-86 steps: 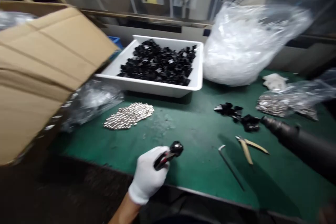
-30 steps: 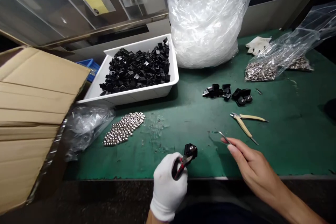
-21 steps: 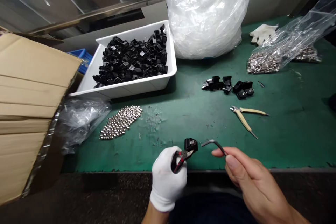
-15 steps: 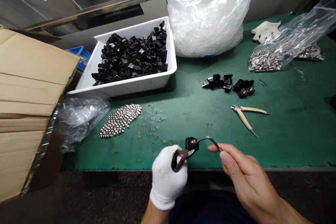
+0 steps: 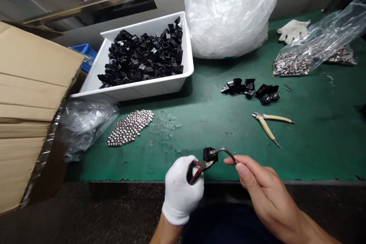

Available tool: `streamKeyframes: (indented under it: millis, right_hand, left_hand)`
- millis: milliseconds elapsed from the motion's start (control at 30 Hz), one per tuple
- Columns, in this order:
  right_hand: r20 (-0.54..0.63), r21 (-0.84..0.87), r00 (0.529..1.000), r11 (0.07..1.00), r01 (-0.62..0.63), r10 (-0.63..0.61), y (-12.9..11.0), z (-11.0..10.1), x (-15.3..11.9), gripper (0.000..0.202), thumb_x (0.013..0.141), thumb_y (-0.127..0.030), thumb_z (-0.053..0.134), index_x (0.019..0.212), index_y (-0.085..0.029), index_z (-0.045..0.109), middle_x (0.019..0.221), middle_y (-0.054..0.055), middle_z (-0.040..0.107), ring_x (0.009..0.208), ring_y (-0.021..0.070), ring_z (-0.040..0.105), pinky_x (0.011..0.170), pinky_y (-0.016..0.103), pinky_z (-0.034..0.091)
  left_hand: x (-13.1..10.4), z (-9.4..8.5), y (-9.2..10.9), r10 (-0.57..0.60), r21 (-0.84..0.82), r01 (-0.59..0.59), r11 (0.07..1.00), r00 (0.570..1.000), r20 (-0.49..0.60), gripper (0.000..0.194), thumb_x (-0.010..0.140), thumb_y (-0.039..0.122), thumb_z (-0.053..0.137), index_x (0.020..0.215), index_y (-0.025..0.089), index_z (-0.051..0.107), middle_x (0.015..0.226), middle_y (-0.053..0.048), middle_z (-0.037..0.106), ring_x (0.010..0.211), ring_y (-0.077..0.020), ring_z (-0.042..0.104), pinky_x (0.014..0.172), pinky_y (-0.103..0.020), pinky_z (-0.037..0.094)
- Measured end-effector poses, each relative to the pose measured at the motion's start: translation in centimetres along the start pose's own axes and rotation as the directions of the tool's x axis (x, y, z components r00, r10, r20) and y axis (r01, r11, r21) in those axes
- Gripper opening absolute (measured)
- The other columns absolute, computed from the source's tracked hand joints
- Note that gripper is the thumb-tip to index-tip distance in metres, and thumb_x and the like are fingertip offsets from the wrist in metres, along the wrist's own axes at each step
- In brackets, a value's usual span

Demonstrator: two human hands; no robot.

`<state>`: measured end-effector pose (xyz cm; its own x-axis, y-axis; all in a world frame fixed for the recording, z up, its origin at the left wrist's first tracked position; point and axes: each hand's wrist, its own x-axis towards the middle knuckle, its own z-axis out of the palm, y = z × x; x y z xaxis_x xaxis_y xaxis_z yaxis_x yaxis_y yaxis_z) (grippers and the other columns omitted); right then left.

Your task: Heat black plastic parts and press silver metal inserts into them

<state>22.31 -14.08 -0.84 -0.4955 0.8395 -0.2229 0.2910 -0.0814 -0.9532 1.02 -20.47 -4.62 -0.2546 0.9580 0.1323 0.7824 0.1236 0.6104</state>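
Observation:
In a white glove, my left hand [image 5: 181,188] is closed round the handles of red-and-black pliers [image 5: 197,173]. Their jaws meet a small black plastic part [image 5: 210,155] just over the bench's near edge. A silvery metal fitting [image 5: 212,153] sits on this part. My bare right hand [image 5: 264,188] pinches a thin, dark bent metal rod [image 5: 225,150] between thumb and fingers. The rod's far end touches the fitting, as far as I can see; its tip is hidden there.
A white tray [image 5: 143,90] holds many black parts. Metal fittings [image 5: 130,127] lie grouped on the green bench. Yellow-handled pliers [image 5: 265,126], black parts [image 5: 238,87], a bag of fittings [image 5: 291,64], a glove [image 5: 293,30], a large plastic bag [image 5: 228,11] and a cardboard box [image 5: 28,114] surround the workspace.
My right hand has shifted slightly left, bringing the rod's end from the black part's edge onto its metal fitting. The left hand keeps its grip on the pliers. The view has tilted slightly.

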Motion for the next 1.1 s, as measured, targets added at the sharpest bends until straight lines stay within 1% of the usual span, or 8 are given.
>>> streamKeyframes:
  millis: [100, 267, 433, 633, 900, 1033, 1100]
  right_hand:
    - [0.034, 0.024, 0.999, 0.999, -0.043, 0.042, -0.1, 0.2, 0.0, 0.025, 0.108, -0.038, 0.040, 0.124, -0.026, 0.057, 0.066, -0.006, 0.039, 0.059, 0.0091, 0.037, 0.060, 0.023, 0.032]
    - [0.106, 0.062, 0.992, 0.995, -0.074, 0.067, -0.1, 0.5, 0.1, 0.031, 0.109, -0.043, 0.034, 0.104, -0.024, 0.057, 0.066, -0.005, 0.038, 0.059, 0.0100, 0.037, 0.060, 0.026, 0.030]
    - [0.119, 0.128, 0.990, 0.987, -0.096, 0.081, 0.0, 0.8, 0.0, 0.037, 0.109, -0.046, 0.032, 0.092, -0.021, 0.055, 0.064, -0.004, 0.037, 0.058, 0.0105, 0.035, 0.058, 0.028, 0.028]
    - [0.104, 0.250, 0.991, 0.962, -0.108, 0.084, 0.1, 1.5, 0.1, 0.039, 0.109, -0.046, 0.034, 0.090, -0.019, 0.054, 0.061, -0.005, 0.032, 0.055, 0.0102, 0.029, 0.052, 0.028, 0.024]
    - [0.035, 0.487, 0.989, 0.862, -0.144, 0.145, 0.1, 3.1, 0.2, 0.039, 0.108, -0.048, 0.037, 0.088, -0.018, 0.051, 0.060, -0.006, 0.029, 0.052, 0.0087, 0.027, 0.048, 0.026, 0.020]
    - [0.001, 0.559, 0.984, 0.816, -0.148, 0.178, -0.1, 3.7, 0.3, 0.039, 0.107, -0.049, 0.038, 0.088, -0.018, 0.051, 0.060, -0.006, 0.030, 0.053, 0.0084, 0.027, 0.048, 0.025, 0.020]
    - [-0.023, 0.585, 0.984, 0.801, -0.129, 0.175, -0.3, 4.1, 0.4, 0.039, 0.107, -0.048, 0.037, 0.088, -0.017, 0.051, 0.061, -0.006, 0.031, 0.053, 0.0081, 0.028, 0.048, 0.025, 0.020]
  left_hand:
    - [0.1, 0.0, 0.0, 0.005, 0.001, -0.005, 1.000, 1.000, 0.009, 0.023, 0.075, 0.011, 0.058, 0.094, 0.023, 0.062, 0.080, -0.001, 0.064, 0.072, -0.0181, 0.062, 0.071, -0.029, 0.050]
    - [0.2, -0.1, 0.1, 0.013, 0.018, -0.014, 1.000, 1.000, 0.018, 0.020, 0.075, 0.012, 0.057, 0.091, 0.022, 0.061, 0.078, -0.001, 0.064, 0.071, -0.0182, 0.062, 0.070, -0.029, 0.049]
    - [0.2, -0.2, 0.1, 0.011, 0.025, -0.012, 1.000, 0.999, 0.030, 0.017, 0.076, 0.012, 0.056, 0.089, 0.021, 0.062, 0.077, -0.001, 0.064, 0.070, -0.0180, 0.062, 0.070, -0.028, 0.049]
    - [0.1, -0.2, 0.4, -0.007, 0.021, 0.006, 1.000, 0.999, 0.041, 0.013, 0.078, 0.015, 0.056, 0.087, 0.021, 0.062, 0.074, -0.001, 0.061, 0.067, -0.0171, 0.059, 0.067, -0.028, 0.047]
    - [0.3, -0.2, 1.3, -0.069, 0.040, 0.065, 0.997, 0.993, 0.093, 0.012, 0.079, 0.013, 0.052, 0.080, 0.021, 0.060, 0.069, 0.001, 0.057, 0.063, -0.0154, 0.053, 0.063, -0.027, 0.041]
    - [0.1, 0.2, 1.9, -0.110, 0.029, 0.107, 0.994, 0.990, 0.094, 0.012, 0.078, 0.012, 0.051, 0.074, 0.022, 0.054, 0.065, 0.002, 0.052, 0.059, -0.0141, 0.048, 0.060, -0.027, 0.037]
    - [0.0, 0.4, 2.1, -0.132, 0.022, 0.131, 0.991, 0.987, 0.094, 0.014, 0.079, 0.012, 0.050, 0.070, 0.022, 0.049, 0.063, 0.003, 0.050, 0.058, -0.0134, 0.046, 0.059, -0.026, 0.035]
